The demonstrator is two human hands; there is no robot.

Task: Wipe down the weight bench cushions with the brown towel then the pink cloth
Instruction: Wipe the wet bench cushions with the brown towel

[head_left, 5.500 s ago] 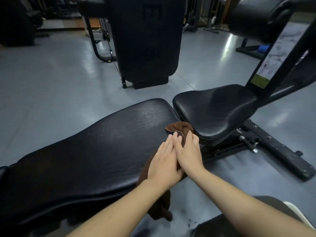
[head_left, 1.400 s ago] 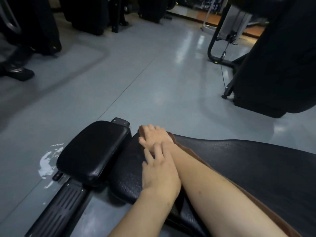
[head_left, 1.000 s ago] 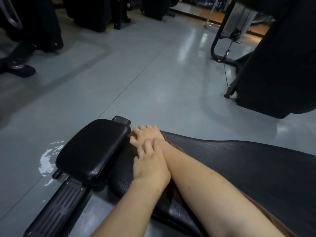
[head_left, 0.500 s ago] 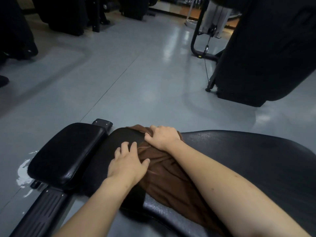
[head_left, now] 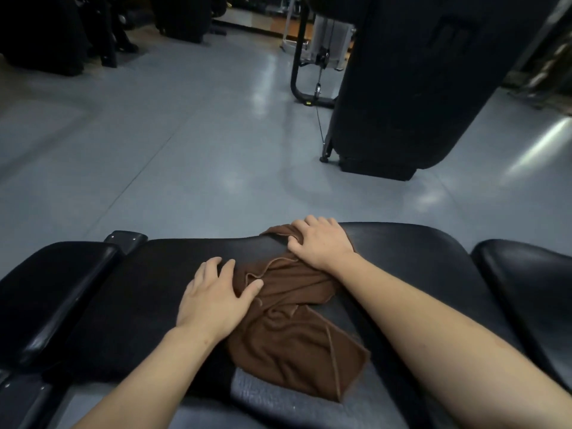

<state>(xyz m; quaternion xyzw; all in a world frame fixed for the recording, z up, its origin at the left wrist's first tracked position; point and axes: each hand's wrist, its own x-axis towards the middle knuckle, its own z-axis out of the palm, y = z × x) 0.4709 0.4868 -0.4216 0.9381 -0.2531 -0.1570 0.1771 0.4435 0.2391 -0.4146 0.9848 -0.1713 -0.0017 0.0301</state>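
Towel: the brown towel [head_left: 288, 329] lies bunched on the long bench cushion [head_left: 418, 267], its long axis running from under the right fingers at the far edge toward the near edge.
Left hand [head_left: 213, 301]: fingers flat and spread, thumb pressing the towel's left side.
Right hand [head_left: 322, 243]: fingers curled, gripping the towel's far end.
Room: bare cushion stretches left of the left fingers to the small end pad [head_left: 52, 292]; the seat pad [head_left: 532, 292] lies right.

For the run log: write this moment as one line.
phase: brown towel pass | brown towel bunched on back cushion | left hand flat on towel edge | right hand grips far end | pink cloth unseen
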